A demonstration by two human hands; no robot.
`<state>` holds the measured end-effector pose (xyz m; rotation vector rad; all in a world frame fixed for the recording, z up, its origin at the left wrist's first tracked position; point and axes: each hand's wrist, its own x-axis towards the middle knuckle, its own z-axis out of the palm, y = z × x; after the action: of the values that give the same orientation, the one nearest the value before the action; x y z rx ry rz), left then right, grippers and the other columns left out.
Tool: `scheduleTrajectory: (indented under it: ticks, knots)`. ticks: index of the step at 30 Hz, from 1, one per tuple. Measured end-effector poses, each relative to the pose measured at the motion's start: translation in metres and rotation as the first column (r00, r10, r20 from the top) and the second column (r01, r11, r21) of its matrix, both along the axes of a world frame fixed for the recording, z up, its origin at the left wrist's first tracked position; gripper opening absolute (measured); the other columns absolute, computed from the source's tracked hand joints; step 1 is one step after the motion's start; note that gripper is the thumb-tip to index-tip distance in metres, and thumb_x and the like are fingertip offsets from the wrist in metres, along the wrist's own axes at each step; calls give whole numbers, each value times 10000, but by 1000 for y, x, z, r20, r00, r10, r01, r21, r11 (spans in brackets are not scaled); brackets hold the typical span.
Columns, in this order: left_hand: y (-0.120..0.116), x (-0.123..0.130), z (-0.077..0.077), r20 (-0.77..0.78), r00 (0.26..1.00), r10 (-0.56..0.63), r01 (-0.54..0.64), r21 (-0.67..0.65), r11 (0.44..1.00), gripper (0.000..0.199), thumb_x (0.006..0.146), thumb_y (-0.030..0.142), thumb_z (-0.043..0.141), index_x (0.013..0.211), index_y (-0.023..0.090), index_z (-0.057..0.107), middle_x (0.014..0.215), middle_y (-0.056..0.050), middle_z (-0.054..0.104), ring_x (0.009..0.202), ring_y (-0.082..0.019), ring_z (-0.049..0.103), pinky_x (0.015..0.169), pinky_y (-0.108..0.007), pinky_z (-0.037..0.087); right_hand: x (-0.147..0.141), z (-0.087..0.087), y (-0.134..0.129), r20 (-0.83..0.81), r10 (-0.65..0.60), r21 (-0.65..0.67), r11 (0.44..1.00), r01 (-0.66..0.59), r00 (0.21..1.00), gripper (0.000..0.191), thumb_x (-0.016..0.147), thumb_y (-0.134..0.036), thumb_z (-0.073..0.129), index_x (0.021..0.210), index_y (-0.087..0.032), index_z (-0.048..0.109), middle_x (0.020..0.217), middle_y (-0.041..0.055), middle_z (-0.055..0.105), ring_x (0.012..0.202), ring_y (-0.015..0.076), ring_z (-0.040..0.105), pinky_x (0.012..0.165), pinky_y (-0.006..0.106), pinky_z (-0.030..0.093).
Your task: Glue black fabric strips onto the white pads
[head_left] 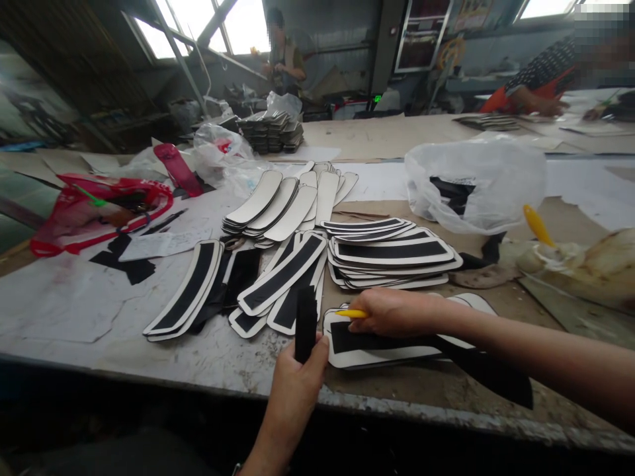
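My left hand (300, 370) grips a bundle of black strips (305, 320) that stands upright by the table's front edge. My right hand (380, 312) is closed round a yellow tool (350, 313), whose tip points left. Under it lies a white curved piece (342, 357) with a black strip (354, 340) on its face. A longer black strip (491, 370) trails from there to the right beneath my right forearm. Just behind is a stack of white pieces with black strips (391, 250). More such pieces (282, 274) fan out left of my right hand.
Plain white pieces (255, 198) are piled farther back. A red bag (59, 215) lies at the left, a clear bag (516, 178) at the right, near a yellow-handled item (538, 226). Two people work across the table (367, 135).
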<state>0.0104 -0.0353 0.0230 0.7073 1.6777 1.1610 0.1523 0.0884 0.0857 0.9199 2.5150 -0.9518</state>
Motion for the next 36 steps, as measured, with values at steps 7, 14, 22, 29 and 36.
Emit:
scheduleTrajectory:
  ticks: [7,14,22,29,36]
  knots:
    - [7,4,-6,-102,992,75,-73,21,997,369,562,445,762,682,128,618,589,9,537,587,-143,487,578,-256,405,2,-5,0,-28,26,63,998,-24,999,231,816,-324,526,861,-159,681,669,26,599,580,129,489,505,214,313]
    - [8,11,-7,-106,990,96,-90,57,994,348,590,446,729,705,132,631,585,-1,557,595,-166,522,583,-274,430,4,1,-5,-4,15,112,994,-14,1000,278,835,-325,533,917,-122,703,711,68,654,555,137,515,484,229,303]
    - [11,12,-6,-111,989,101,-96,50,994,336,564,440,753,619,144,603,473,29,491,483,-139,488,462,-245,400,7,2,-8,-7,8,145,989,-7,1000,287,829,-310,536,947,-111,704,783,99,681,641,172,582,493,232,330]
    - [8,17,0,-45,994,97,-96,37,995,392,566,446,767,749,127,633,509,24,544,464,-121,482,432,-229,381,23,21,-8,53,16,163,986,-25,998,224,713,-268,668,893,-143,719,738,61,663,663,189,584,511,236,341]
    - [-3,18,6,113,967,227,-228,-1,974,475,466,395,835,797,107,652,648,-8,627,535,-126,529,447,-222,443,130,24,-13,-51,-299,147,942,303,953,130,792,-255,543,744,-177,635,673,13,604,615,160,545,550,243,348]
